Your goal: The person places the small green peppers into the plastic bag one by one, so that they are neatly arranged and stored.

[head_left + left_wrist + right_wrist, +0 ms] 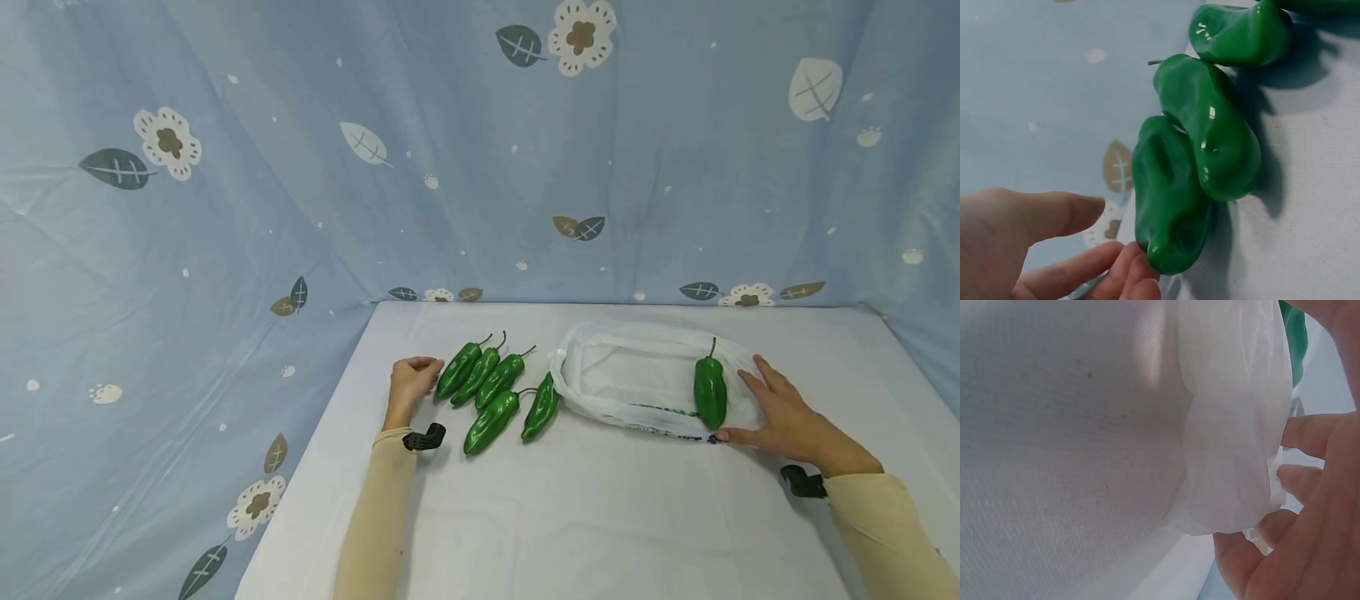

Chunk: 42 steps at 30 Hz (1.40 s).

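My left hand (412, 385) is beside the leftmost green pepper (458, 371). In the left wrist view its fingertips (1141, 275) touch that pepper's lower end, while the thumb stays apart from it. Several more green peppers (500, 381) lie to the right, up to a white plastic bag (645, 410) spread wide at its mouth. One green pepper (709, 392) rests at the bag's right end. My right hand (798, 425) spreads thumb and fingers around that end, touching the bag. From the right wrist, bag plastic (1235, 425) hides most of this pepper (1297, 347).
A white cloth (600, 517) covers the table. Behind it and to the left hangs a blue curtain (450, 150) with printed leaves and flowers. Each wrist wears a black camera mount, such as the left one (424, 437).
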Tool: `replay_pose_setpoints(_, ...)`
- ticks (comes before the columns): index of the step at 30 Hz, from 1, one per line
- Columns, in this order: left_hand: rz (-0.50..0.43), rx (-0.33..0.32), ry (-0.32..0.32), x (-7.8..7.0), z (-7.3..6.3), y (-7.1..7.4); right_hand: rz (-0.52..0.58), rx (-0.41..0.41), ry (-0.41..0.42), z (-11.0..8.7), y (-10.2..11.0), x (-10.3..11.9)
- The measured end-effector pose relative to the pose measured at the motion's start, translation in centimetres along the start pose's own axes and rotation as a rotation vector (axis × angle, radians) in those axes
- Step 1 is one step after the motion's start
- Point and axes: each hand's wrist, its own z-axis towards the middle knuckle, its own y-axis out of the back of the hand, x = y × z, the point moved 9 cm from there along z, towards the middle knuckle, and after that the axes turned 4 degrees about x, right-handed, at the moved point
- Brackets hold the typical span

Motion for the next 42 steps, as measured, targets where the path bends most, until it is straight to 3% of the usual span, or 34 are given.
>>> replay_pose_setpoints(10, 0.082, 0.082, -0.002, 0.40, 0.13, -0.91, -0.003, 0.002, -0.003, -0.02, 0.14, 0.12)
replay_pose_setpoints(21, 0.108, 0.097, -0.043, 0.30, -0.27, -0.97, 0.007, -0.010, -0.002, -0.37, 0.06, 0.25)
replay_pose_setpoints(42, 0.049, 0.118, -0.001, 1.01, -0.49, -0.32, -0.016, -0.004, 0.009, -0.29, 0.33, 0.63)
